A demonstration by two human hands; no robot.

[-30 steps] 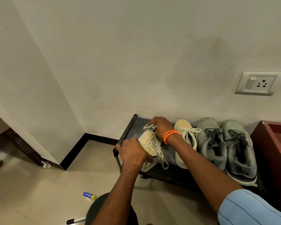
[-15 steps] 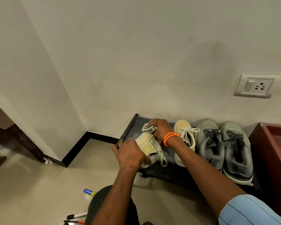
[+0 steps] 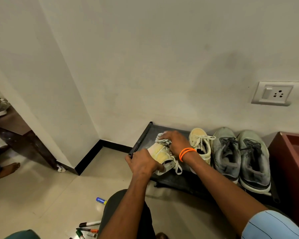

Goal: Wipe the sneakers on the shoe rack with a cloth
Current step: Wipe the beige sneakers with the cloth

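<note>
Head view: yellow sneaker (image 3: 160, 155) is sitting tilted at the left end of the shoe rack (image 3: 141, 140), sole edge turned toward the left rail. Cloth (image 3: 160, 138) is bunched over its toe, w/ the right hand (image 3: 175, 144) curling round it and pressing down. Left hand (image 3: 141, 163) is gripping the heel end, steadying the shoe against the front-left corner of the rack.

Vs. a sec ago the shoe is rolling further onto its side, showing more of the pale sole edge (the cloth is staying on the toe area, shifting only slightly). My read: the wiping is moving from the upper to the toe and sole rim of this first shoe, so the task is early.

Its mate, the second yellow sneaker (image 3: 199, 144), is standing upright just beside the right wrist w/ its orange band (image 3: 186, 152). Next along, toward the right end, the grey sneakers (image 3: 240, 156) are sitting side by side, looking dusty, prob. not wiped yet.

Beyond the rack: a wall socket (image 3: 274, 94) above, a red-brown cabinet (image 3: 292, 161) at the right, markers (image 3: 89, 228) lying on the floor near the knee.
</note>
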